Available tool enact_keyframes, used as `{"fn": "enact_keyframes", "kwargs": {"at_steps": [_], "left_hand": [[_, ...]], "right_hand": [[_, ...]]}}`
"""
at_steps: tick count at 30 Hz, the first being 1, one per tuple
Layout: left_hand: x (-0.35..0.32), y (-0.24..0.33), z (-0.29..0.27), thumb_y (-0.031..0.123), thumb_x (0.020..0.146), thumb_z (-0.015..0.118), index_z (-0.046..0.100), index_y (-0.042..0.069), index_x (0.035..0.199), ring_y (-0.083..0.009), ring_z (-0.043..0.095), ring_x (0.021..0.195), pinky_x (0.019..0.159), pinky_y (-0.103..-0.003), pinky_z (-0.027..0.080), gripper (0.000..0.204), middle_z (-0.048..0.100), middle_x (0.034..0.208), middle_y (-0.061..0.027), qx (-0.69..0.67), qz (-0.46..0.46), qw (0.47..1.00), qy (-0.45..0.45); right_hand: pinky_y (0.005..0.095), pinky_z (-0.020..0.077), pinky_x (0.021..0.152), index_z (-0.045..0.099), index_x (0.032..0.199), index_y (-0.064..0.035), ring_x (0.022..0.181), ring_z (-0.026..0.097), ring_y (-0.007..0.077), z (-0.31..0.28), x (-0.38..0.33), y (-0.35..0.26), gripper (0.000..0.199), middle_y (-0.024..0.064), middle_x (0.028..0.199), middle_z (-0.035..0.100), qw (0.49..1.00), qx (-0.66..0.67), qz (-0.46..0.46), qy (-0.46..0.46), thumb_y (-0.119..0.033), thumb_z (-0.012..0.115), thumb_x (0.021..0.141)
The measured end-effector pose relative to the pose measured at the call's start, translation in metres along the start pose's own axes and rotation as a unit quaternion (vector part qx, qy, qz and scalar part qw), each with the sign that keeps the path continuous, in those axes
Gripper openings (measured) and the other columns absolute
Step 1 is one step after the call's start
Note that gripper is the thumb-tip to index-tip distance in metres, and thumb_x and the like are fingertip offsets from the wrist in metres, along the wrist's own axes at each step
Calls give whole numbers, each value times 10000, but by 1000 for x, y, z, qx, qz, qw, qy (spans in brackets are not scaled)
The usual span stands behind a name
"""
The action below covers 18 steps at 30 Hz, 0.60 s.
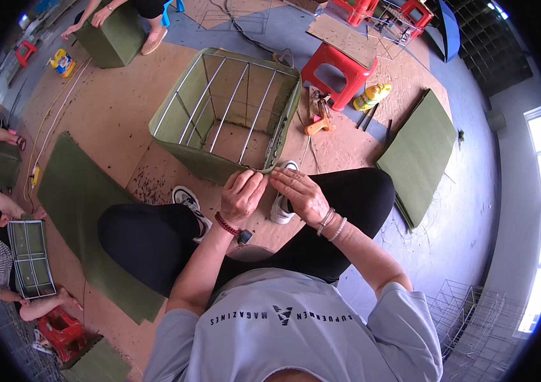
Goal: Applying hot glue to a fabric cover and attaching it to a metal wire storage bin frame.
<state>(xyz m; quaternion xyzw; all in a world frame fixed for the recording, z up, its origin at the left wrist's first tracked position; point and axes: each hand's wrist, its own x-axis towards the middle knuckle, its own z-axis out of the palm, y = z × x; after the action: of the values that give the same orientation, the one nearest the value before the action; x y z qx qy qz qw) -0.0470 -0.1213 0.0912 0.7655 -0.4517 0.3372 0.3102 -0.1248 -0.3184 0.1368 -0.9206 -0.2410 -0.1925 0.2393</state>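
Both hands together at near rim of green fabric-covered wire box (219,121): left hand (242,194) and right hand (301,194) pinching fabric edge; box sits just ahead on floor.

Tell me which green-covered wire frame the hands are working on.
The big open box straight ahead: both the left hand and right hand pinch its near rim. The others sit by co-workers at far left.

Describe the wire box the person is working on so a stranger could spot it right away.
Start at the red plastic stool on the plywood floor; just left of it stands the wire-frame cube wrapped in green felt. Both hands, left hand and right hand, pinch its near corner. Unlike the flat green felt sheets nearby, it stands open-topped, bars showing.
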Motion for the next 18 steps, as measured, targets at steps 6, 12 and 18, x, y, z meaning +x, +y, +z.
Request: {"fn": "enact_keyframes", "kwargs": {"at_steps": [6, 12, 18], "left_hand": [[-5, -1, 1, 46, 767, 710, 747, 25, 982, -237, 630, 1010, 868, -412, 545, 219, 671, 1052, -58, 11, -10, 1000, 0], [-12, -2, 2, 59, 836, 704, 729, 18, 1067, -238, 617, 1132, 1005, -440, 500, 236, 648, 1167, -72, 56, -15, 998, -39], [-15, 3, 1, 108, 881, 625, 687, 42, 1211, -222, 587, 1206, 1057, -437, 456, 342, 587, 1299, -71, 88, -34, 991, -100]], "right_hand": [[458, 416, 1143, 579, 1359, 19, 1346, 535, 332, 15, -3, 7, 510, 196, 1396, 584, 999, -30, -6, -20, -84, 558, 860], [461, 396, 1157, 550, 1386, 12, 1379, 496, 336, 22, 0, 10, 535, 189, 1424, 545, 999, -40, 3, -18, -93, 556, 861], [475, 403, 1151, 580, 1312, 21, 1347, 510, 356, 23, 10, 17, 479, 194, 1351, 565, 999, -31, -1, -20, -107, 564, 851]]}}
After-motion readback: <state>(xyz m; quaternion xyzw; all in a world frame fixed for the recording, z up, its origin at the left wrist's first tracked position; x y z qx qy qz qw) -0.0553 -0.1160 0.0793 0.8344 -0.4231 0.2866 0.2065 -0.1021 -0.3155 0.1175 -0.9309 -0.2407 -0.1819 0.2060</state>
